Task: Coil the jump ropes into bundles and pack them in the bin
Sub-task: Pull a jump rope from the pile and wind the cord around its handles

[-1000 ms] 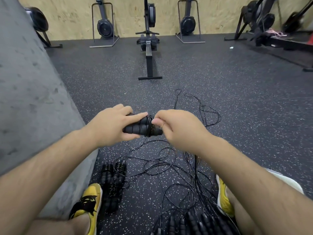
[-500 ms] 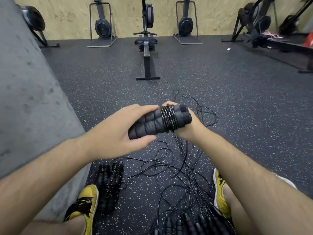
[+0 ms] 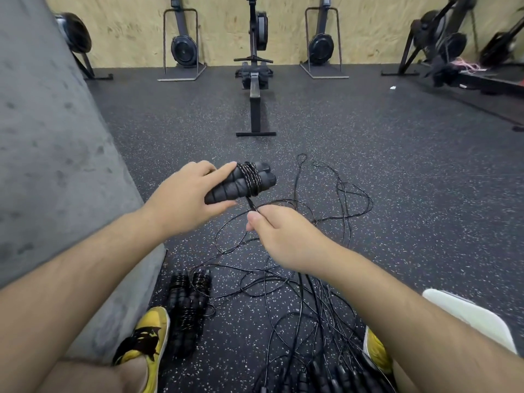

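My left hand (image 3: pixel 184 199) grips a pair of black foam jump-rope handles (image 3: pixel 241 182) held side by side, with thin black cord wound several turns round them. Just below and to the right, my right hand (image 3: pixel 283 236) pinches the loose cord end (image 3: pixel 251 204) that leads off the winding. Loose black cords (image 3: pixel 312 251) lie tangled on the floor under both hands. Finished bundles (image 3: pixel 188 302) lie on the floor by my left shoe. More black handles (image 3: pixel 320 375) show at the bottom edge. No bin is in view.
A grey padded block (image 3: pixel 56 165) stands close on my left. My yellow shoes (image 3: pixel 144 338) frame the cord pile. A rowing machine (image 3: pixel 255 89) stands ahead, with more exercise machines along the plywood wall. A white object (image 3: pixel 467 316) lies by my right forearm.
My right hand has come off the far end of the handles and dropped below them, now pinching the cord. My left hand keeps the handles, held a little higher.
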{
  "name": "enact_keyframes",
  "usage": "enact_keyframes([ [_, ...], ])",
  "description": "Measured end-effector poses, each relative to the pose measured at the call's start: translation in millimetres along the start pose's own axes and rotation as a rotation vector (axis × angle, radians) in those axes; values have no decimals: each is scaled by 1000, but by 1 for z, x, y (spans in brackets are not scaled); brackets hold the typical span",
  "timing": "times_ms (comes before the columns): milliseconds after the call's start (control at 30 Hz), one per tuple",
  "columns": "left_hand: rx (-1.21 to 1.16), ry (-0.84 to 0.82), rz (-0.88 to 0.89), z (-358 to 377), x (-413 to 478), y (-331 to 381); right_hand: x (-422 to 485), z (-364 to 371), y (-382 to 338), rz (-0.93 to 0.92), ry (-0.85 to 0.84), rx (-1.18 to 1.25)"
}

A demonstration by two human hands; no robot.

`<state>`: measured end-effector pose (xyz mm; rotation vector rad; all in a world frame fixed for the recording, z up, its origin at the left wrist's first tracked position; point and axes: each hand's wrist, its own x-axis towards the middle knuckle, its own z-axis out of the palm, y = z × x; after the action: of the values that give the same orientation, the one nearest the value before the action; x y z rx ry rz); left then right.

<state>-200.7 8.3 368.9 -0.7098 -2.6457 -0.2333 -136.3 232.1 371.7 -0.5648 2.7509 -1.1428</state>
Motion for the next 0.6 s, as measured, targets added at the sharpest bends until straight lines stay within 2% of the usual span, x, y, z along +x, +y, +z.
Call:
enact_keyframes([
  [167,71,-19,7,5,-2,4,-11,-5,-10,-53,-74,-103],
  [333,-28,-44,-94,6,-2,5,-15,-3,-12,-36,-177,-162],
  [533,-193,-74,-198,5,-1,7,-14,-5,-14,-67,-183,-238],
  [600,-115,-83,-144,6,-1,5,-15,-7,-15,-85,-140,-275],
])
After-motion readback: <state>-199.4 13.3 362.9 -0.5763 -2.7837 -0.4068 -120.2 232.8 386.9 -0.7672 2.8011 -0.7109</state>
